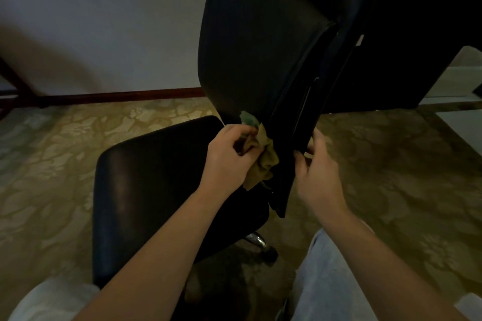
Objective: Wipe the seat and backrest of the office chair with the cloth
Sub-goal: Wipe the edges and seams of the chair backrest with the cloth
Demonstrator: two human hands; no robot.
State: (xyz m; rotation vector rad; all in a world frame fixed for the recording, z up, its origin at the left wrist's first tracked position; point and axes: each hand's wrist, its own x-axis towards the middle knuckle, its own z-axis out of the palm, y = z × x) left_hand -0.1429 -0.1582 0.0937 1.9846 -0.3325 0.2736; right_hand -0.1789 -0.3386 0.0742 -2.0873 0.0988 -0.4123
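Observation:
A black office chair fills the middle of the view, seen from its side. Its seat [156,180] lies at the lower left and its tall backrest [260,47] rises toward the top. My left hand [229,156] grips a crumpled yellow-green cloth [263,156] and holds it against the lower front of the backrest, just above the seat. My right hand [315,167] sits on the other side, fingers curled round the lower rear edge of the backrest. Part of the cloth is hidden under my left hand.
A patterned beige carpet [65,164] surrounds the chair. A white wall with a dark wooden skirting board [117,96] runs behind. A chrome chair base leg with a caster [260,242] shows under the seat. Dark furniture [417,34] stands at the upper right. My legs are at the bottom.

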